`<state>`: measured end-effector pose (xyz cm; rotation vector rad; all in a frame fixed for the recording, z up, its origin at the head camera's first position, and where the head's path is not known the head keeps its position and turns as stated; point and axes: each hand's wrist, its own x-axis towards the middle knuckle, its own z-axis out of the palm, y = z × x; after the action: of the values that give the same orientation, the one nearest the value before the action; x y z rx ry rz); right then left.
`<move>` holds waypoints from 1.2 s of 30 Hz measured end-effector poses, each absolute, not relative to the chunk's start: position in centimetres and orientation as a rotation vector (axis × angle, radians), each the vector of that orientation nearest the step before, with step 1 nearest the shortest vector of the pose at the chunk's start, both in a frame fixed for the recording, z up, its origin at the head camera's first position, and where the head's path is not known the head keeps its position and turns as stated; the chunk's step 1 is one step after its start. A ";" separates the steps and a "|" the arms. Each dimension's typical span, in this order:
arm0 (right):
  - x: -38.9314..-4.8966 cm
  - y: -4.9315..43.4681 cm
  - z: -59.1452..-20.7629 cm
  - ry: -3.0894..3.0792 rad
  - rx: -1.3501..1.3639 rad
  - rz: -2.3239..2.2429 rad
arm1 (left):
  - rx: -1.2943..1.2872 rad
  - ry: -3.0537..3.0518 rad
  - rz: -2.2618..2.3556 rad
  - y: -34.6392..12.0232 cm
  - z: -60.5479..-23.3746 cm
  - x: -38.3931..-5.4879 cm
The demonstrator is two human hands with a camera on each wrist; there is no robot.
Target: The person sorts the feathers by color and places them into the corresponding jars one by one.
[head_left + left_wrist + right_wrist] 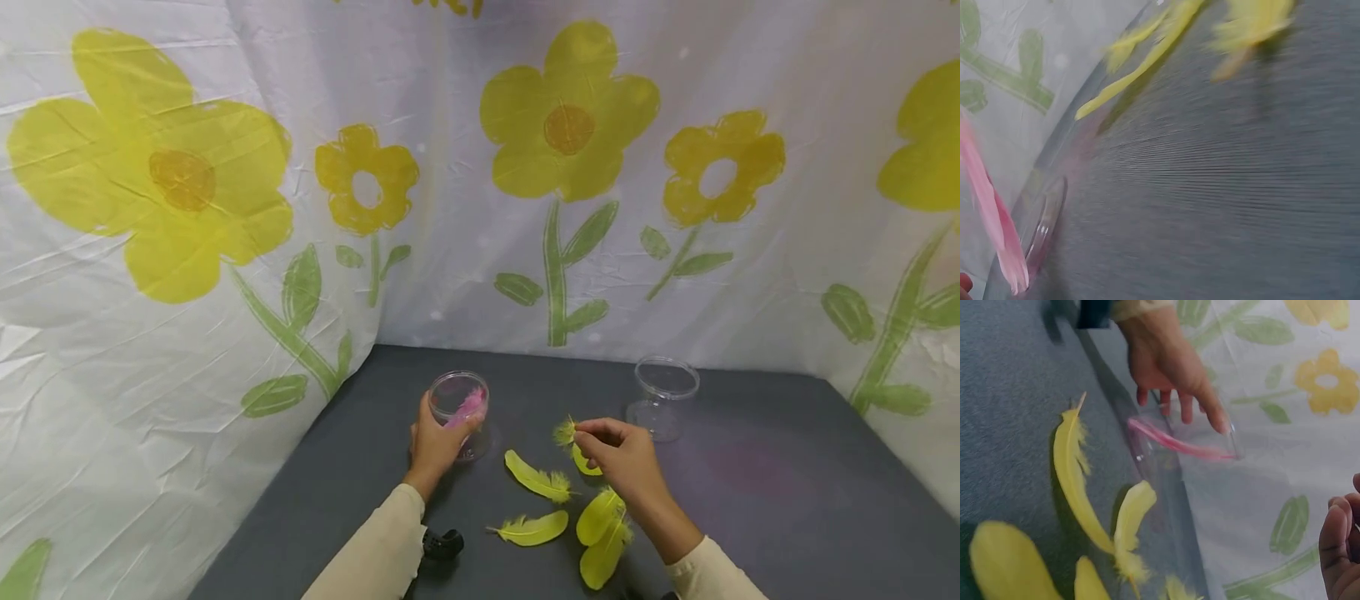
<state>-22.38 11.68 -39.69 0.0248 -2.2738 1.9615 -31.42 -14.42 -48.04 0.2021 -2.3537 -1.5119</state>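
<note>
Cup (pixel 448 398), clear and round, stands mouth up in the grip of the left hand (pixel 437 440), whose fingers curve round the outer wall while the thumb lies along the near side by the rim. That hold probably steadies a light, slippery wall and leaves the mouth uncovered. Inside leans a pink feather (pixel 469 405), running slantwise from low in the cup up to the rim, perhaps because it is too long to lie flat there; whether the base touches the table (pixel 337 508) is hard to tell. The right hand (pixel 624 457) hangs over a yellow feather (pixel 587 462) with its fingers bent and the thumb near them, beside the fluffy quill end; I cannot tell whether the fingertips have hold of it or are only close above it. Such bent fingers would suit a thin quill, which seems easier to pick at than the flat vane. Nearer the person, a curved feather (pixel 534 477) and a lower feather (pixel 536 530) lie apart on the table between the hands, while an overlapping pair (pixel 600 542) rests below the right hand; spread like this, most can be reached singly. A second cup (pixel 663 400), also clear, stands beyond the right hand towards the flowered backdrop (pixel 450 292), far enough back, it seems, to keep the feathers within easy reach
</note>
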 end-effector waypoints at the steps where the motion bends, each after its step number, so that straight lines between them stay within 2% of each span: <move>1: -22.2 11.8 -39.9 -2.275 0.013 1.968 | 0.204 -2.371 -1.520 -14.6 -48.0 -31.8; 9: -21.4 11.3 -41.2 -2.273 0.024 1.985 | 0.216 -2.450 -1.556 -15.7 -47.1 -34.1; 15: -21.5 11.6 -40.9 -2.281 0.090 1.907 | 0.232 -2.435 -1.566 -15.9 -46.5 -34.7; 19: -22.8 13.4 -39.7 -2.210 0.168 1.646 | 0.188 -2.423 -1.532 -15.8 -45.7 -34.8; 23: -25.5 16.4 -38.2 -2.060 0.101 1.436 | 0.107 -2.323 -1.523 -15.6 -44.5 -34.5; 29: -29.9 21.3 -38.2 -1.986 -0.066 1.301 | -0.086 -2.088 -1.643 -14.9 -41.9 -32.1; 36: -31.9 24.8 -42.0 -2.140 -0.219 1.396 | -0.309 -1.897 -1.850 -13.8 -39.8 -26.7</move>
<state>-31.92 24.80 -42.01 -0.2191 -2.1402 1.3961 -26.69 -13.80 -39.81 -0.3092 -1.8967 -1.8495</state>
